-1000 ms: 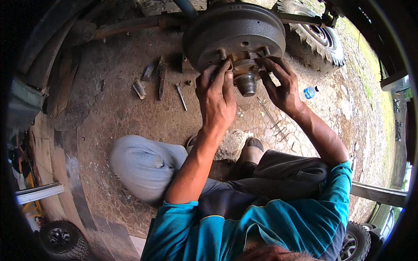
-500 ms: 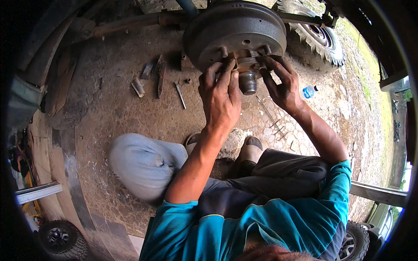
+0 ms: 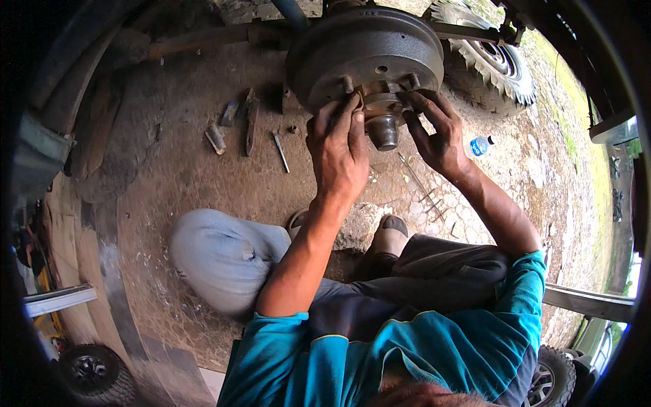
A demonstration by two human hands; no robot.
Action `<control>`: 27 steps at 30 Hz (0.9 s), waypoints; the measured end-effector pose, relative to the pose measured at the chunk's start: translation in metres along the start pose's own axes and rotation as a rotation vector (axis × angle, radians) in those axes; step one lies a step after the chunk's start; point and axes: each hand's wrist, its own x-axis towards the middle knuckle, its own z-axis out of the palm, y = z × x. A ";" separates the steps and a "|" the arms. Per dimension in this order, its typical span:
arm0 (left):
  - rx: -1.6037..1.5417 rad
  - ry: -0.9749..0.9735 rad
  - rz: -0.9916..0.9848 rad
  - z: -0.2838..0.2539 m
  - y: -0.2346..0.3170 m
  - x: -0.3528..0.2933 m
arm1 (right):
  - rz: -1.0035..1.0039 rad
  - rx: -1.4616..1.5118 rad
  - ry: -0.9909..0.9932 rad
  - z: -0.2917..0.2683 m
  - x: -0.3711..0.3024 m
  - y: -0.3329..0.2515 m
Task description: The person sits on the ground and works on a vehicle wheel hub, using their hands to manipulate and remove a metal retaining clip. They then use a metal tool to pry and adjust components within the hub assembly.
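A dark metal brake drum hangs at the top centre, with wheel studs standing out from its face. In front of its middle sits a wheel hub with a brownish, worn flange and a dark round end pointing toward me. My left hand is closed at the hub's left side, thumb and fingers pinched at the flange edge by a stud. On the opposite side my right hand grips the flange with bent fingers, its thumb beside the round end. Both hands' fingertips are partly hidden against the metal.
On the ground to the left lie a metal rod, a flat rusty bar and a short cylinder. A blue-labelled bottle and a thin rod are at right. Behind them leans a large tyre.
Both hands have shifted slightly, the left a little down and left. The hub and drum appear marginally lower left, and the hands keep their hold.
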 end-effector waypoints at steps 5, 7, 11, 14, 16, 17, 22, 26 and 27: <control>-0.010 -0.005 -0.082 0.001 0.008 0.008 | 0.030 0.034 -0.002 -0.001 -0.001 0.001; 0.062 0.002 -0.031 -0.002 0.011 -0.001 | 0.020 0.031 0.006 0.000 -0.001 0.002; 0.013 0.012 -0.054 0.003 0.004 0.013 | 0.034 0.038 0.002 0.002 -0.003 0.001; -0.017 0.008 -0.022 0.005 0.008 0.009 | 0.029 0.024 -0.008 -0.001 0.000 0.004; -0.028 -0.011 -0.052 0.003 0.003 0.015 | 0.022 0.027 -0.010 -0.001 0.000 0.001; -0.009 0.001 -0.045 0.003 0.005 0.012 | 0.023 0.028 -0.004 -0.001 -0.001 0.000; 0.009 -0.016 -0.049 0.004 0.010 0.010 | 0.023 0.036 0.003 0.001 -0.004 0.004; 0.028 0.038 -0.011 0.008 0.005 0.011 | -0.001 0.037 0.024 0.002 0.000 0.001; 0.079 0.063 0.052 0.010 0.008 0.008 | -0.011 0.024 0.030 0.003 0.000 0.002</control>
